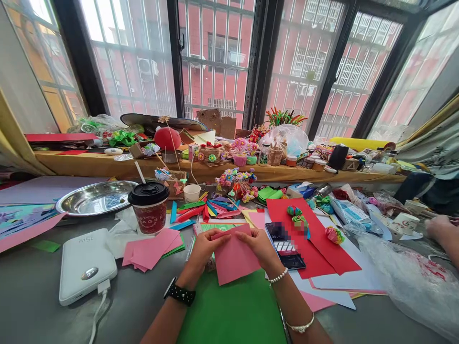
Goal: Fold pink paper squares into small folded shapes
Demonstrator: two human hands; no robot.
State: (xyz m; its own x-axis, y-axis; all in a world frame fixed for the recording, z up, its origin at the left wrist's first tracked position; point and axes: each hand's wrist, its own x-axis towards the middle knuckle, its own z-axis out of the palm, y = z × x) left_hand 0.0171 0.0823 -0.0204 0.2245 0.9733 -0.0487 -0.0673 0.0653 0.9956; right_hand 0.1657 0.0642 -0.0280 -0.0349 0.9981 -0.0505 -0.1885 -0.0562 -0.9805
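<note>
Holding a pink paper up near its top edge, the left hand and the right hand are close to each other. The fingers of both hands are pinched tight with the paper between them. Both thumbs are on the near side, and some fingers are hidden behind it. The pink paper is over the top part of a green sheet on the gray table. A black watch is on the left wrist, and white beads are on the right one.

To the left are more pink papers, a red cup with a black lid, and a white power bank with a cord. To the right, just beside the right hand, a phone lies at the edge of some red paper. At the far right is someone else's hand.
</note>
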